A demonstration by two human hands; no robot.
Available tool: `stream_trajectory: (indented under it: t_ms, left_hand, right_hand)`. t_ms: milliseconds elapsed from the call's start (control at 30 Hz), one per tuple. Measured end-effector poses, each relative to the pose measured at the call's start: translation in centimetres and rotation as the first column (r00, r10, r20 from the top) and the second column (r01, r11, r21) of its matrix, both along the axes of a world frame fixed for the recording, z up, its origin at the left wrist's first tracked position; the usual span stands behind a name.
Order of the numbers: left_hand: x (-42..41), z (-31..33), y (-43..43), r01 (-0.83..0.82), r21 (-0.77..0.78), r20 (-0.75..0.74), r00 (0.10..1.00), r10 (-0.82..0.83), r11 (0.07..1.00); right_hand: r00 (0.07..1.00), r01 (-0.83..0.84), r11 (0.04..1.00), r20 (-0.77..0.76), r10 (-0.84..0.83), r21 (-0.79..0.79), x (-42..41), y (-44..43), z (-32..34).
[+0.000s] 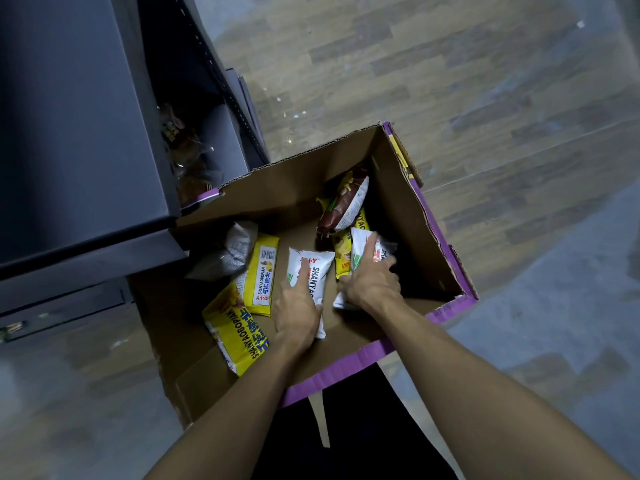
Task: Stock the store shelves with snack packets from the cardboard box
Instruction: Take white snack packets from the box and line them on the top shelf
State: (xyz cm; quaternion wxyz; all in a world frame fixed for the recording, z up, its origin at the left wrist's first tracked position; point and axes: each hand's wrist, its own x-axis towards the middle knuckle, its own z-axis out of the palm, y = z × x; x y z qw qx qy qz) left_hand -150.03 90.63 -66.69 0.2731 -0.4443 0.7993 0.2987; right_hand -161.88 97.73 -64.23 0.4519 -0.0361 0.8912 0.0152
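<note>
An open cardboard box (412, 216) with purple outer sides stands on the floor and holds several snack packets. My left hand (298, 311) grips a white packet (313, 268) near the box's middle. My right hand (372, 282) grips a second white packet (362, 245) just to the right of it. Two yellow packets (261, 271) lie to the left, one of them (235, 332) nearer me. A grey-white packet (230, 252) lies at the box's left side, and a brown packet (346, 199) leans at the far end.
A dark metal store shelf unit (76, 140) stands at the left, right against the box. A lower shelf holds a few brown packets (183, 147). Wood-pattern floor (450, 81) spreads beyond and to the right of the box.
</note>
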Motion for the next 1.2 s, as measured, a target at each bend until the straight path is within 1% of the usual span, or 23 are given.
stream_trajectory:
  t_ms: [67, 200, 300, 367, 500, 833, 1067, 1200]
  left_hand:
    - [-0.2, -0.7, 0.2, 0.011, -0.01, 0.028, 1.0, -0.011, 1.0]
    - [-0.6, -0.9, 0.2, 0.023, -0.026, 0.065, 0.998, -0.021, 0.999]
    - [-1.1, -0.6, -0.3, 0.079, -0.083, 0.112, 0.991, -0.069, 0.993]
    - [-1.3, 0.0, -0.5, 0.096, -0.126, 0.115, 0.99, -0.082, 0.987]
    - [-1.0, 2.2, -0.6, 0.065, -0.172, 0.042, 0.997, -0.059, 0.983]
    - [0.9, 10.9, -1.8, -0.095, -0.244, -0.16, 0.986, 0.056, 0.965]
    - [3.1, 15.6, -2.7, -0.113, -0.267, -0.303, 0.953, 0.028, 0.957]
    - [5.6, 17.4, -2.8, -0.092, -0.28, -0.382, 0.924, -0.023, 0.956]
  right_hand:
    - [0.999, 0.017, 1.0, 0.027, -0.017, 0.001, 0.5, 0.1, -0.7]
    - [0.999, 0.047, 0.999, 0.001, -0.047, -0.019, 0.6, 0.3, -1.3]
    - [0.996, 0.089, 0.995, 0.002, -0.089, -0.051, 0.1, 0.4, -0.9]
    - [0.995, 0.101, 0.993, 0.008, -0.101, -0.062, -0.2, 0.3, -0.2]
    - [0.996, 0.092, 0.99, -0.008, -0.093, -0.105, -1.2, 0.3, 2.2]
    - [0.998, 0.02, 0.966, -0.055, -0.035, -0.256, -1.3, 0.8, 9.6]
    - [0.984, -0.067, 0.941, -0.179, 0.007, -0.332, 1.6, 0.6, 14.3]
    - [0.96, -0.129, 0.938, -0.276, 0.037, -0.322, 5.0, 0.5, 16.9]
